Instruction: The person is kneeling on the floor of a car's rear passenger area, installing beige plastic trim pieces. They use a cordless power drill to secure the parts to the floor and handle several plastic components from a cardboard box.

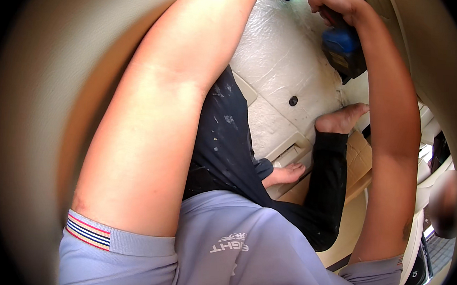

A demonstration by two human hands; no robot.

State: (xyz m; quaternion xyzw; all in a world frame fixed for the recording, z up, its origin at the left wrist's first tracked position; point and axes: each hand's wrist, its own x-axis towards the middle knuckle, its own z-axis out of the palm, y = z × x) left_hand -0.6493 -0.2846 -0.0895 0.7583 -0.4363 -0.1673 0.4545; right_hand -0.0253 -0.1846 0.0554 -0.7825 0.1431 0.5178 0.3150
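My right hand (337,6), at the upper right, is wrapped round the dark grip of a cordless drill (346,47). Its battery base, blue above and black below, hangs under the hand. A bit of teal housing shows beside the fingers at the top edge, while the tool's front end is cut off. My left forearm (192,60) stretches up across the picture and leaves at the top, so the left hand is out of sight. Below the drill lies a shiny, wrinkled cream-white surface (277,56) with a black round plug (293,101) in it.
My bare feet (341,118) and dark-trousered legs are at the middle right, by a brown cardboard piece (359,157). A cream panel with a slot (291,149) lies near one foot. Beige curved trim (38,129) borders the left. A blurred shape (445,202) is at the far right.
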